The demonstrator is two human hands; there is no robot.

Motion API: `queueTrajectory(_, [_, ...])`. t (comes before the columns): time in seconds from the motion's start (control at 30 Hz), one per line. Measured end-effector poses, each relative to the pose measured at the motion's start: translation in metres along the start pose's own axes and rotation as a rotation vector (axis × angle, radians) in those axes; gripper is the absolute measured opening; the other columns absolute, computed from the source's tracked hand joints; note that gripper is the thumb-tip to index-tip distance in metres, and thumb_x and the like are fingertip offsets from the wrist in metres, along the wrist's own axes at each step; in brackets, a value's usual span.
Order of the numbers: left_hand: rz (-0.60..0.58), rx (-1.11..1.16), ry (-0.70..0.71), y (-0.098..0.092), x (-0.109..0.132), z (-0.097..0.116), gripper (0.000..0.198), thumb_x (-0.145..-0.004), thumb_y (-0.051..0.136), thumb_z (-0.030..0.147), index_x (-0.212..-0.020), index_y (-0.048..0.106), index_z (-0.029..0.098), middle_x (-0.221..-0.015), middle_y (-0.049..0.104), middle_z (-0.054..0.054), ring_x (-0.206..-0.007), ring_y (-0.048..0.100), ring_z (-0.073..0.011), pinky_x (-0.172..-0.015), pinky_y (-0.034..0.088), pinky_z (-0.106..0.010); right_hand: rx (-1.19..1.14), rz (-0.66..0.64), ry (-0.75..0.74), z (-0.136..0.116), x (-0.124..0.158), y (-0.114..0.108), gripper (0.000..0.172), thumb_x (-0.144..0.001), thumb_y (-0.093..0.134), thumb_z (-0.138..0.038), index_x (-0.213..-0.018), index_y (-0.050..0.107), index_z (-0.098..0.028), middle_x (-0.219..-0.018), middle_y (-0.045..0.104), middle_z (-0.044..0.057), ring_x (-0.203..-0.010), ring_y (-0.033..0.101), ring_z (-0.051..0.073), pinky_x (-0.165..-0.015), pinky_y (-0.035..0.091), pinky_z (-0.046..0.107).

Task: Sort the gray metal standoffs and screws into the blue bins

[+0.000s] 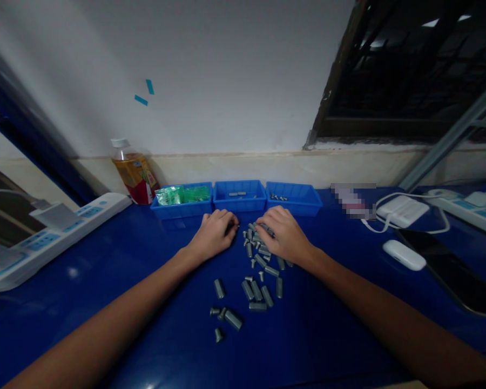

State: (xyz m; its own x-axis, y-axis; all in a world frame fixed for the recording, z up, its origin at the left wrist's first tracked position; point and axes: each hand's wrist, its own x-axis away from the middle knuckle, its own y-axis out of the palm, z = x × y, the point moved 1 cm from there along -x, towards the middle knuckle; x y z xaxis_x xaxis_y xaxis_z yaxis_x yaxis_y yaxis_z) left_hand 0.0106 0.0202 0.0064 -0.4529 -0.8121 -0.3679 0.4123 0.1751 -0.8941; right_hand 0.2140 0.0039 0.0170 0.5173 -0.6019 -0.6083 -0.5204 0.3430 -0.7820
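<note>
Three bins (240, 205) line the back edge of the bench (166, 335), just beyond my reach of posts (267, 296) and screws (218, 335), which scatter from mid-bench toward the front edge. A bottle (135, 173) stands near the back-left corner; a phone (449, 270) lies by the right edge. My left hand (215, 233) curls, fingertips nearly meeting; my right hand (285, 236) arches over the posts. I cannot tell whether either grip grasps anything: fingers hide it. The phone is cut off.
</note>
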Motion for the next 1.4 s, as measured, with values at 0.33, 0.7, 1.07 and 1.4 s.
queueTrajectory(0.33, [0.048,0.783,-0.042,-0.005,0.003,0.029,0.013,-0.083,0.054,0.026,-0.084,0.045,0.017,-0.078,0.052,0.001,-0.072,0.051,-0.0107,-0.068,0.043,-0.023,-0.001,-0.035,-0.112,-0.016,0.001,-0.002,0.015,-0.09,0.046,-0.023,-0.093,0.058,-0.016,-0.086,0.06,0.008,-0.085,0.049,0.022,-0.074,0.036,0.035])
queueTrajectory(0.7, [0.203,0.423,-0.111,-0.01,0.006,0.01,0.008,-0.079,0.051,0.019,-0.079,0.058,0.015,-0.079,0.06,-0.003,-0.073,0.056,-0.0143,-0.067,0.044,-0.026,0.116,0.165,0.147,0.032,0.0,-0.012,0.019,-0.091,0.045,-0.028,-0.082,0.058,-0.018,-0.081,0.062,0.007,-0.082,0.052,0.022,-0.073,0.036,0.035])
queueTrajectory(1.07, [0.071,0.223,0.111,-0.002,0.006,0.01,0.014,-0.084,0.046,0.015,-0.086,0.06,0.016,-0.089,0.062,-0.006,-0.088,0.056,-0.0196,-0.081,0.043,-0.033,0.312,0.227,0.528,0.081,0.007,-0.008,0.025,-0.088,0.048,-0.036,-0.078,0.062,-0.018,-0.087,0.063,0.01,-0.091,0.049,0.029,-0.071,0.033,0.037])
queueTrajectory(1.4, [0.089,0.111,0.081,0.0,0.008,0.009,0.022,-0.081,0.043,0.008,-0.092,0.061,0.014,-0.087,0.062,-0.007,-0.084,0.055,-0.0198,-0.079,0.043,-0.033,0.245,0.191,0.318,0.028,0.006,-0.011,0.021,-0.086,0.054,-0.036,-0.093,0.062,-0.018,-0.098,0.06,0.011,-0.104,0.044,0.03,-0.082,0.035,0.043])
